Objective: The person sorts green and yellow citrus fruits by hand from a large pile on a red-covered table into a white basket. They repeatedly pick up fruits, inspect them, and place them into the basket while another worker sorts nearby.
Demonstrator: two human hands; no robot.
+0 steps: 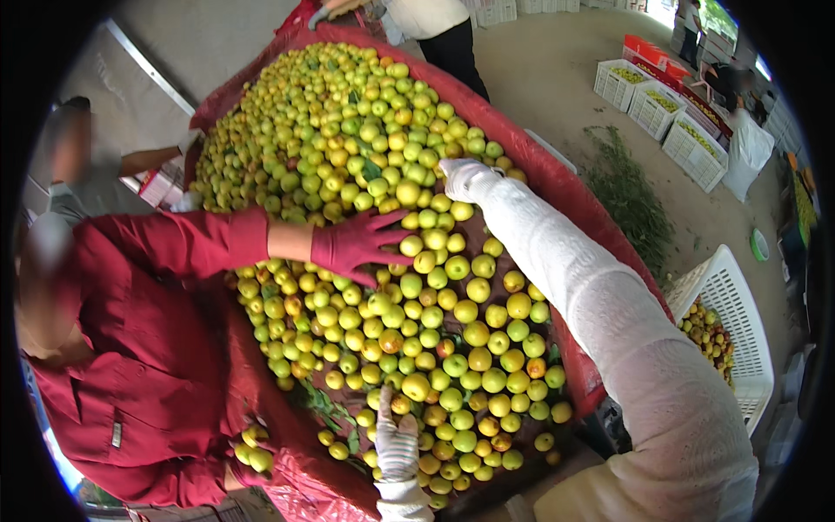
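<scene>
Small round yellow-green fruits (391,316), some blotched reddish brown, cover a sloping table lined with red plastic sheeting (515,137). My left hand (396,437), in a striped glove, rests among them at the near end, index finger stretched out and touching the fruits. Nothing shows held in it. Farther up, by the right-hand rim, my white-gloved right hand (464,177) reaches to the pile; its fingers are bent and partly hidden, so any fruit inside cannot be seen. Green leaves (326,408) lie among the fruits.
A co-worker's maroon-gloved hand (359,245) spreads over the fruits from the left; their other hand holds several fruits (254,450). A white crate (737,326) holds browner fruits at right. Filled crates (662,104), cut branches (626,189) and other people stand or lie beyond.
</scene>
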